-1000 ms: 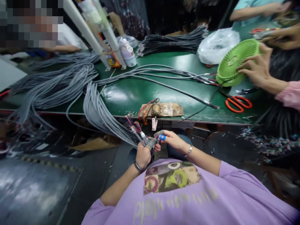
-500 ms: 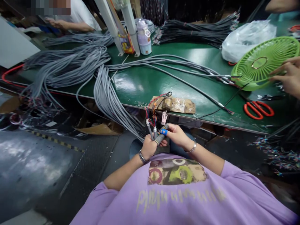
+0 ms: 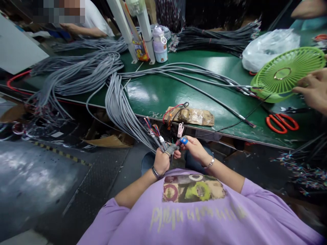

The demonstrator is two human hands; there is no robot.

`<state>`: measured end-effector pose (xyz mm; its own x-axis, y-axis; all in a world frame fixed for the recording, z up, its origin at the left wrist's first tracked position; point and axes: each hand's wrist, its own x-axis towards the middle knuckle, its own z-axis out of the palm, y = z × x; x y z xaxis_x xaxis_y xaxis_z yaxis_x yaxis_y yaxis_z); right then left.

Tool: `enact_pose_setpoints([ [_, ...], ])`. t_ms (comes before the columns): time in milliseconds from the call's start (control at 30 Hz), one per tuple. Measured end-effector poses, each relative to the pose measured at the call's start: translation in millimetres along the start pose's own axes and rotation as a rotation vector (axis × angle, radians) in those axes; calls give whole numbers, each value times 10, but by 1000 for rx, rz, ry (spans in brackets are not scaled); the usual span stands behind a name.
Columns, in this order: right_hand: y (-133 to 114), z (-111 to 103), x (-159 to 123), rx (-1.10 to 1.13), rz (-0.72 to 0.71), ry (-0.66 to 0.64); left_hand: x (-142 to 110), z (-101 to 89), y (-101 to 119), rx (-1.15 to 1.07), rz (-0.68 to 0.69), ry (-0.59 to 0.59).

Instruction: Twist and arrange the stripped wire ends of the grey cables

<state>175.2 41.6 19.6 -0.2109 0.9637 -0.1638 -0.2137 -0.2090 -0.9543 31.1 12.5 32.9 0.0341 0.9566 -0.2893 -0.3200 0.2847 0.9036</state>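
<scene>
Cables point(image 3: 162, 144), grey with white collars, stand up out of your left hand point(image 3: 161, 162), which is closed round them just in front of your body, below the table's near edge. Their coloured ends point(image 3: 155, 130) splay above your fist. Grey covers point(image 3: 170, 149) wrap fingers of that hand. Close by on the other side, your right hand point(image 3: 195, 149) has its fingertips pinched together on some thin wires point(image 3: 178, 143) that run between your two hands; how many is too small to tell. A blue band point(image 3: 184, 140) circles one of its digits. Just beyond your hands is a pink clip point(image 3: 180, 130), by a worn block point(image 3: 201, 118) on the edge of the green table point(image 3: 178, 98). To your left, a thick grey bundle point(image 3: 122, 105) spills over that edge, while orange-handled scissors point(image 3: 282, 123) lie to your right. Past the scissors is a green fan point(image 3: 283, 73), with another person's hand point(image 3: 316, 88) at its right side. Farther off you have a bottle point(image 3: 160, 47), a plastic bag point(image 3: 270, 47) and a pile of black cables point(image 3: 212, 41).
</scene>
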Motion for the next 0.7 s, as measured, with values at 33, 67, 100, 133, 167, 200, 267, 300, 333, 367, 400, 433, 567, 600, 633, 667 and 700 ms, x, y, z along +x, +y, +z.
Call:
enact_pose_setpoints([
  [33,-5,-26,21,88,66,10,-3,5,32,-10,-6,-2],
  [67,-21,-50,48,176,135,19,-4,10,63,-21,-11,-9],
  [100,-46,-70,78,251,202,13,-3,15,89,-29,-15,-23],
  [133,-79,-83,111,307,259,-14,1,21,111,-35,-17,-41],
  [167,-116,-88,144,340,301,-59,7,28,128,-37,-16,-58],
  [200,-154,-85,174,357,318,-108,14,37,140,-36,-13,-74],
  [267,-211,-60,221,339,266,-153,32,56,150,-28,-3,-102],
  [300,-223,-43,238,298,202,-123,41,67,152,-24,0,-112],
  [333,-222,-26,251,239,124,-61,52,77,151,-20,-1,-121],
  [367,-210,-10,261,175,45,14,62,87,150,-16,-6,-127],
  [400,-189,3,271,121,-19,78,72,96,150,-10,-14,-130],
  [433,-163,15,281,93,-52,115,82,103,149,-3,-22,-129],
  [567,-97,60,332,280,73,5,112,119,144,34,-40,-131],
  [600,-101,73,346,350,116,-21,117,119,140,39,-41,-133],
  [633,-112,86,358,411,144,-31,120,119,134,44,-43,-136],
  [667,-126,98,369,458,157,-25,124,118,125,47,-44,-138],
  [700,-141,109,377,491,161,-13,127,117,115,49,-47,-140],
])
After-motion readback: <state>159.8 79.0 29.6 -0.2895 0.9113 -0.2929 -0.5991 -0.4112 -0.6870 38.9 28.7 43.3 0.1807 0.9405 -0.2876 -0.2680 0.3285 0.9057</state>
